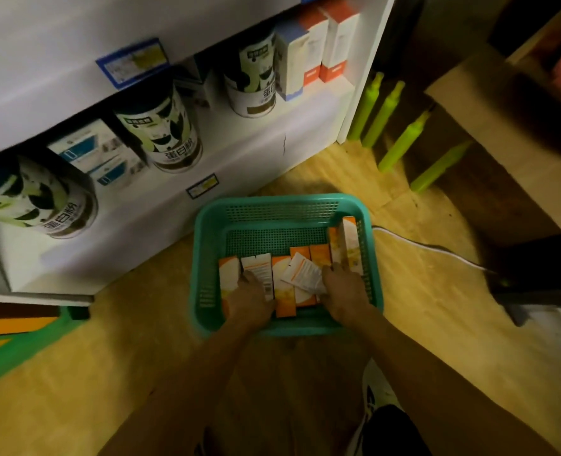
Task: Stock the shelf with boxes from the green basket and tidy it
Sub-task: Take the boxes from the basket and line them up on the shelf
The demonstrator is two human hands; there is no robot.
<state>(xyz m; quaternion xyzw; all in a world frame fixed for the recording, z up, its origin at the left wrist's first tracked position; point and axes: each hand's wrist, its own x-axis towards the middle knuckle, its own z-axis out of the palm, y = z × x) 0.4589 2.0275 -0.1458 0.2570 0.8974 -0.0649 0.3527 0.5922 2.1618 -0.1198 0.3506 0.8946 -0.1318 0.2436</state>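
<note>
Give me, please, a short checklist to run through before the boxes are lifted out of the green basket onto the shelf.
1. Both hands in the green basket: ok, left hand and right hand rest on the orange boxes.
2. Firm grip on a box: cannot tell, fingers hidden.
3. Boxes aligned: not ok, one white box lies tilted across the row.
4. Free space on the shelf: ok, bare gap beside the tins.
5. Basket steady on the floor: ok.
</note>
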